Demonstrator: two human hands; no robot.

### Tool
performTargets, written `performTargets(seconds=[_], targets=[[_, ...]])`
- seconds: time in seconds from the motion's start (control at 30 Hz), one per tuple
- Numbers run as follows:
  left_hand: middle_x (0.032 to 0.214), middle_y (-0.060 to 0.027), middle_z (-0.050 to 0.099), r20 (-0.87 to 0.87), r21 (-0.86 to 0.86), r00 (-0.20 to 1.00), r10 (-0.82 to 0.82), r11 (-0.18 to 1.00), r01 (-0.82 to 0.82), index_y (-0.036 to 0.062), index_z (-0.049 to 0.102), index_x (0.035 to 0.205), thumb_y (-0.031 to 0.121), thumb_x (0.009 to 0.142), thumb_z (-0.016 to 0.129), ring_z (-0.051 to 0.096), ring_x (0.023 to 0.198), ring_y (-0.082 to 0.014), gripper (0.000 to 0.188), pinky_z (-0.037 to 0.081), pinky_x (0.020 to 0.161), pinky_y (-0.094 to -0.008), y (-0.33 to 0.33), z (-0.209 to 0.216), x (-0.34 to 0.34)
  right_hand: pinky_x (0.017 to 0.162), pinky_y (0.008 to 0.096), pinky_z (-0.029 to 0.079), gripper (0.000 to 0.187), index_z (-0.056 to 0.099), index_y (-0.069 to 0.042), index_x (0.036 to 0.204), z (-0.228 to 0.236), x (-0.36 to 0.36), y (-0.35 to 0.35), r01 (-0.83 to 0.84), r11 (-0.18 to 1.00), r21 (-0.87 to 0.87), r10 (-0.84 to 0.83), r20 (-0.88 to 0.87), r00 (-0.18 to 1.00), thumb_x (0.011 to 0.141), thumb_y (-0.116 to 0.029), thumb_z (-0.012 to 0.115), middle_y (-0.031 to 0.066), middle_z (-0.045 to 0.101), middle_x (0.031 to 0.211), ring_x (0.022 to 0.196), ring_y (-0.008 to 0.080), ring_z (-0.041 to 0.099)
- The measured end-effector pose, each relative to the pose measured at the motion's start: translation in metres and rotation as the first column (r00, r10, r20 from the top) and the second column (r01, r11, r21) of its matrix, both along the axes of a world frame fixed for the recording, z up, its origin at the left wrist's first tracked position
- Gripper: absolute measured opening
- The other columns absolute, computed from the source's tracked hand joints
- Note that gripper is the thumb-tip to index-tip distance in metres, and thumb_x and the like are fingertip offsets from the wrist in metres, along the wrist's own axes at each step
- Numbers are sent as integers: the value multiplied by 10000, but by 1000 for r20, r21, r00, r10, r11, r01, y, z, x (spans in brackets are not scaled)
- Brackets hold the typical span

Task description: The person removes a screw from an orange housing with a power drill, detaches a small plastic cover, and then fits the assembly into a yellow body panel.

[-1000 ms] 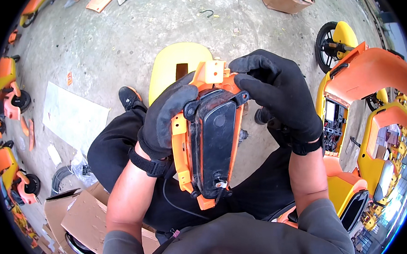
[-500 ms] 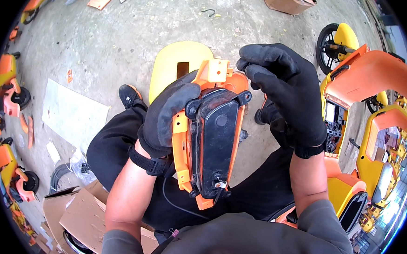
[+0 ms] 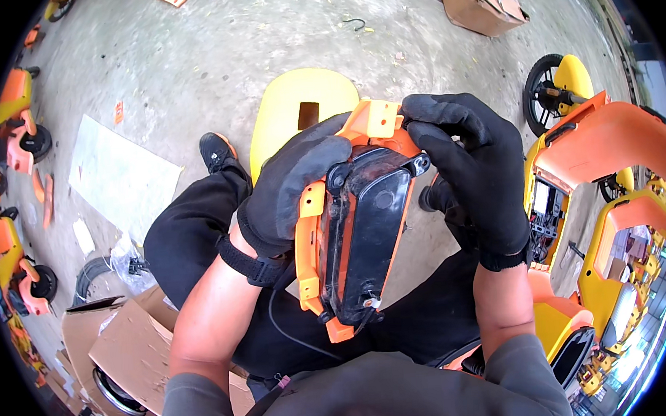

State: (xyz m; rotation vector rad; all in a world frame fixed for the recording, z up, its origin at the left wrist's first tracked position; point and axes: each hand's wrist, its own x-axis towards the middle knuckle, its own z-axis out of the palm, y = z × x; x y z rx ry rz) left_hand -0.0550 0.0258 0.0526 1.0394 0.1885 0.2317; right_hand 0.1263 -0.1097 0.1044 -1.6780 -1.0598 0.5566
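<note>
Head view, the only one: the orange frame w/ the black unit set in it is up in the air over your lap, btwn your hands, not resting on the floor. Its long axis runs away from you, near end toward your belly, far end tipped a bit to your R. Your L hand is the one w/ the hold: fingers wrapped over the frame's far L edge, gripping it. Your R hand is at the far R corner, thumb & fingertips drawn close together by the frame's end tab; can't tell if they pinch a small part or touch the tab. So L has more contact, R only the far corner.

Containers: cardboard box on the floor by your L elbow, flaps up, a round dark part w/ a shiny rim at its side; can't tell if that's inside. Second carton far R on the floor, contents hidden. To your R, an orange shell over a yellow-edged bay w/ wiring & small elec. parts in it. Yellow panel lies just beyond your L hand.
</note>
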Motion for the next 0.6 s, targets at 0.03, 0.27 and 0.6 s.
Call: performTargets(seconds=[0.03, 0.27, 0.6], targets=[[1313, -228, 611, -2, 123, 1000, 1, 992, -1, -67, 454, 1406, 239, 1026, 455, 636, 1163, -292, 488, 509, 1026, -377, 1, -2, -1, 799, 267, 536, 217, 708, 26, 1068, 0, 0, 0, -3, 1000, -4, 3, 17, 1000, 851, 31, 704, 104, 740, 1012, 865, 128, 677], [1319, -181, 612, -15, 376, 997, 76, 924, -64, 62, 631, 1279, 176, 790, 803, 564, 1248, -368, 531, 435, 1061, -425, 3, -6, -7, 808, 267, 540, 207, 714, 32, 1060, -1, -3, 2, 96, 993, 61, -94, -42, 995, 854, 21, 715, 113, 739, 1037, 888, 132, 680], [1353, -203, 587, 234, 593, 960, 152, 760, -265, 49, 597, 1307, 124, 784, 808, 575, 1248, -366, 570, 457, 1051, -413, 5, -34, -10, 879, 292, 529, 207, 706, 62, 1056, 1, -7, 2, 82, 997, -8, -82, -21, 996, 850, 66, 680, 134, 716, 1052, 963, 174, 677]])
